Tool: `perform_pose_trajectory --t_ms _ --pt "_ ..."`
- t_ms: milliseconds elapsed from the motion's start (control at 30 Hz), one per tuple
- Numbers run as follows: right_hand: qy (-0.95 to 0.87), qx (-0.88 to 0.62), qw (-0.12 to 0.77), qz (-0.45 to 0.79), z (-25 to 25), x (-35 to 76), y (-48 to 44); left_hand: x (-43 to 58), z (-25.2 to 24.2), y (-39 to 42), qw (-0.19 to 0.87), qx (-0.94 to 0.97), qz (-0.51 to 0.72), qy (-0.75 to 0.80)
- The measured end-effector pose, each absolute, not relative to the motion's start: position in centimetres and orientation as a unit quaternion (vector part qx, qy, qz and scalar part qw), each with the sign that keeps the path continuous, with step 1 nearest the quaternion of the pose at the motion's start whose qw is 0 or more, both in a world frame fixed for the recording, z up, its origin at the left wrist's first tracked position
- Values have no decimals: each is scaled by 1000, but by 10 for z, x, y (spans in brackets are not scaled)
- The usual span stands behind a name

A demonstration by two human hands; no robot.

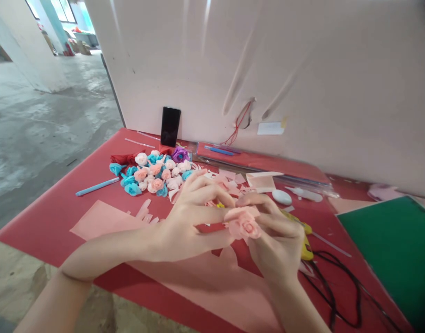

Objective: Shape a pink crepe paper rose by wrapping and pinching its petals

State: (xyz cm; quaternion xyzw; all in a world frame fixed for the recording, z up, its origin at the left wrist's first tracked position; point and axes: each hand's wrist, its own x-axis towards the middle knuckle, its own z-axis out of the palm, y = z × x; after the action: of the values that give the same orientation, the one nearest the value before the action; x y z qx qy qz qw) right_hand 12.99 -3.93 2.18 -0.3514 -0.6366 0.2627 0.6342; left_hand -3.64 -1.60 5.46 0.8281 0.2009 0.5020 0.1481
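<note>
A pink paper rose [247, 226] is held up between my two hands, above the red table [129, 282]. My left hand [195, 217] reaches in from the left, its thumb and fingertips closed on the flower's left edge. From the other side my right hand [278, 238] grips the rose, its fingers curled behind and beneath the petals. The stem side of the flower is hidden by the fingers. Under both hands lies a large pink paper sheet [212, 289]. A yellow glue gun [307, 245] rests just beyond my right hand, partly covered by it.
Finished paper flowers [157, 173] in several colours are heaped at the back left, near a blue pen [97, 186]. A phone [170, 126] leans against the white panel [205, 69]. Black cord [358, 296] loops at the right beside a green board [389, 245]. Pink scraps [229, 180] lie behind my hands.
</note>
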Motion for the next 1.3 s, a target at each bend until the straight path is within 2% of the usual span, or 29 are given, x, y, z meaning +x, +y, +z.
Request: perform_pose_trajectory --t_ms 400,600,900,1033,1133,1300 --pt "-632 -398 624 230 32 123 -49 -32 49 -14 240 789 529 200" --pt "-565 -392 679 260 32 118 -50 -30 52 -15 321 767 517 203" --pt "-637 -401 604 262 37 121 -53 -32 57 -14 340 778 489 200" --pt "-630 -427 603 240 38 119 -56 -32 56 -13 352 770 482 225" --pt "-626 -449 596 227 39 118 -58 -29 55 -14 406 740 491 216" --pt "-633 -464 556 274 49 118 -60 -27 52 -15 476 705 491 191"
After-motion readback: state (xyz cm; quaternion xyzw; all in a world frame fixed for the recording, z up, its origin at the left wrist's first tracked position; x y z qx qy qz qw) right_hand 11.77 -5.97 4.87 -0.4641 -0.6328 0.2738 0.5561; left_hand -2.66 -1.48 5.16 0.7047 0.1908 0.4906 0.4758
